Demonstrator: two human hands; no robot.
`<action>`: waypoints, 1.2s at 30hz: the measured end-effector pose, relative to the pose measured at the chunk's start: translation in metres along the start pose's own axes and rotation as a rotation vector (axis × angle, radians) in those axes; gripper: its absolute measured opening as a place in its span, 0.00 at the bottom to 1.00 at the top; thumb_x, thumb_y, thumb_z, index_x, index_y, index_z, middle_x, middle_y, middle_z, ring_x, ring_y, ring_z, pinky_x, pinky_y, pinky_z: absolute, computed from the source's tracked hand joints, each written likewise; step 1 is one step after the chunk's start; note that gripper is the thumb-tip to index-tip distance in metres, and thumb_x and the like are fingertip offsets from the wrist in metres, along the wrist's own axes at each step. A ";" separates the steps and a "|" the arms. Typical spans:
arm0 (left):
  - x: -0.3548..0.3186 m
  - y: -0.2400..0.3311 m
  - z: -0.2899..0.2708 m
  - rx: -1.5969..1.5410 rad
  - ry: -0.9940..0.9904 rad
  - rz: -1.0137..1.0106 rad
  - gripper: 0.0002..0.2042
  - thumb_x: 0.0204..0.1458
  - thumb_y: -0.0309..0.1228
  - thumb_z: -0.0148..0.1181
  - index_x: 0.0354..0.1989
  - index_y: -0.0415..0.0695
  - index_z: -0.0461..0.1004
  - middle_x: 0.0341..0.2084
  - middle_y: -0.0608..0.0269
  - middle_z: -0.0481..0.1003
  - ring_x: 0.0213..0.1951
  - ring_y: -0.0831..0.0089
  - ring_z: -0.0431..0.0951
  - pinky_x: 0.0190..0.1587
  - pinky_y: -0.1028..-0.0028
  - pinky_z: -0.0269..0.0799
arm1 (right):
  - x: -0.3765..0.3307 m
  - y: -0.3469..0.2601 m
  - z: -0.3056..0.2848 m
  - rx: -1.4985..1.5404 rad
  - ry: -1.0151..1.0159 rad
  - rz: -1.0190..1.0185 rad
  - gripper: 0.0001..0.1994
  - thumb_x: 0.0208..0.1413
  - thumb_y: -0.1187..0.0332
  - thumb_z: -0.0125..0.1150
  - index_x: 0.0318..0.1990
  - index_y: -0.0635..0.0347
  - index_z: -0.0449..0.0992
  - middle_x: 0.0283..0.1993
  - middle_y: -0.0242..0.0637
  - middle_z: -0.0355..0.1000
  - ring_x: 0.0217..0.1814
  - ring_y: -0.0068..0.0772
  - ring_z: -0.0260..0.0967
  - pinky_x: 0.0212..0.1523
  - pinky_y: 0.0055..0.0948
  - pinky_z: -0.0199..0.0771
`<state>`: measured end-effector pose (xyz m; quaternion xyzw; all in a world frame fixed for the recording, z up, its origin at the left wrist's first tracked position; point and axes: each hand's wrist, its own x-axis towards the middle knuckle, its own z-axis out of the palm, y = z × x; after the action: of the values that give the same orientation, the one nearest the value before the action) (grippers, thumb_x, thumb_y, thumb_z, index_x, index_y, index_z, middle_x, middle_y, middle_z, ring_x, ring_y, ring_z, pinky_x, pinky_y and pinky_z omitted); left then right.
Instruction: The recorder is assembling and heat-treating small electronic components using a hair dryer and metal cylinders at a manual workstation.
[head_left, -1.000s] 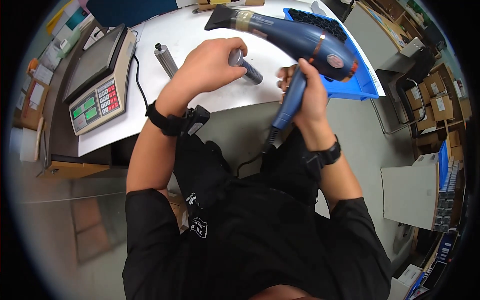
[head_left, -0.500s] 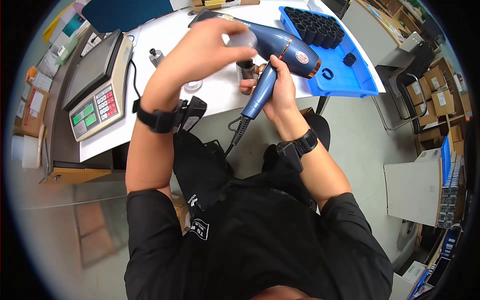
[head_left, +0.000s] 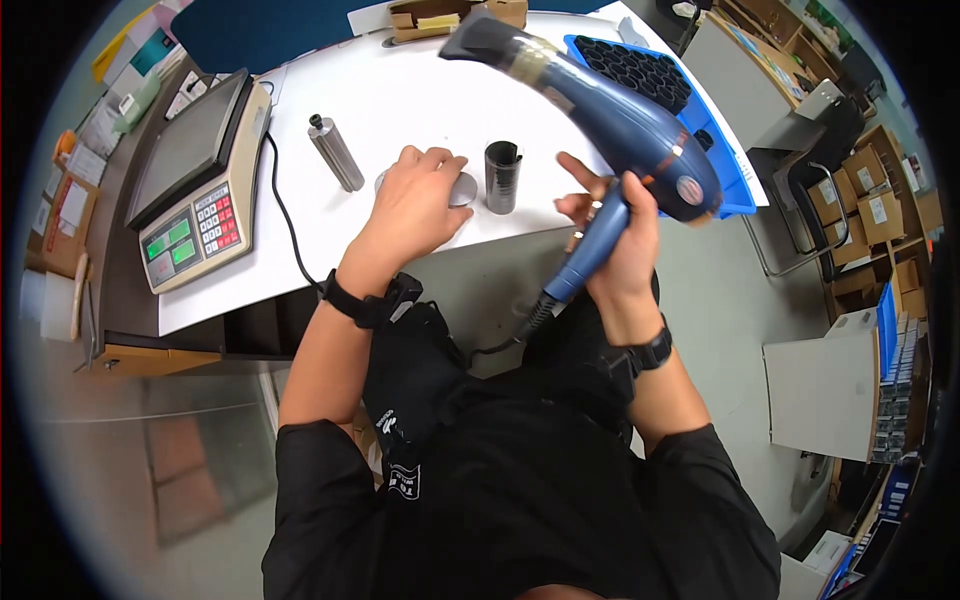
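Observation:
My right hand (head_left: 628, 240) is closed round the handle of a blue hair dryer (head_left: 630, 120), thumb wrapped over it and a finger or two sticking out. The dryer is raised over the table's right part, its nozzle towards the far left. My left hand (head_left: 420, 195) is down at the table, with thumb and fingers about a clear round lid-like piece (head_left: 463, 190). Part of another round edge shows beside that palm. Between my hands a dark cylinder (head_left: 502, 180) in a clear sleeve stands upright. A silver metal cylinder (head_left: 338, 155) with a black tip is left of my left hand.
A blue tray (head_left: 738, 185) holding many short black tubes (head_left: 635, 75) lies at the right, partly behind the dryer. On the left sits a weighing scale (head_left: 195, 190) with a black cable. An open cardboard box (head_left: 450, 20) stands at the white table's (head_left: 420, 85) far edge.
My left hand came down from beside the dryer to the table with the clear piece. My right hand moved right with the dryer, and the dark cylinder now stands free of it.

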<state>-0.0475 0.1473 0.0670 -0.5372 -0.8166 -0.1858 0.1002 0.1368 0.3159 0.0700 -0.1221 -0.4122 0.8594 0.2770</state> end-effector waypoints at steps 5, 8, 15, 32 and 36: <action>0.007 0.018 -0.002 -0.608 0.255 0.028 0.26 0.53 0.32 0.68 0.61 0.43 0.71 0.50 0.52 0.76 0.45 0.55 0.77 0.50 0.63 0.75 | -0.024 -0.021 -0.034 -0.085 0.041 -0.243 0.22 0.69 0.49 0.42 0.31 0.59 0.68 0.48 0.56 0.77 0.27 0.29 0.71 0.53 0.38 0.79; 0.008 0.026 0.012 -0.623 0.294 0.056 0.25 0.54 0.30 0.67 0.61 0.43 0.69 0.48 0.52 0.77 0.43 0.56 0.78 0.47 0.65 0.75 | -0.043 -0.029 -0.054 -0.085 0.069 -0.225 0.22 0.69 0.50 0.42 0.31 0.59 0.68 0.39 0.51 0.75 0.25 0.28 0.68 0.56 0.39 0.77; 0.018 0.024 0.017 -0.618 0.379 0.173 0.20 0.54 0.27 0.66 0.56 0.42 0.72 0.43 0.53 0.78 0.40 0.57 0.80 0.43 0.65 0.76 | -0.081 -0.036 -0.083 -0.153 0.150 -0.139 0.22 0.69 0.50 0.43 0.31 0.60 0.68 0.30 0.43 0.72 0.21 0.27 0.66 0.57 0.40 0.76; 0.018 0.022 0.028 -0.523 0.449 0.130 0.23 0.45 0.22 0.72 0.51 0.45 0.74 0.37 0.55 0.77 0.39 0.55 0.79 0.42 0.63 0.75 | -0.100 -0.037 -0.072 -0.324 0.211 -0.003 0.21 0.67 0.50 0.46 0.30 0.60 0.70 0.26 0.42 0.72 0.20 0.28 0.66 0.50 0.35 0.75; 0.016 0.024 0.034 -0.479 0.496 0.102 0.24 0.44 0.23 0.73 0.51 0.45 0.74 0.37 0.55 0.77 0.39 0.54 0.78 0.42 0.62 0.75 | -0.102 -0.038 -0.076 -0.336 0.180 -0.012 0.21 0.67 0.50 0.47 0.31 0.59 0.70 0.28 0.43 0.74 0.22 0.27 0.69 0.33 0.24 0.73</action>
<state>-0.0306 0.1836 0.0462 -0.5241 -0.6729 -0.4916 0.1757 0.2678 0.3248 0.0494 -0.2406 -0.5239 0.7625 0.2934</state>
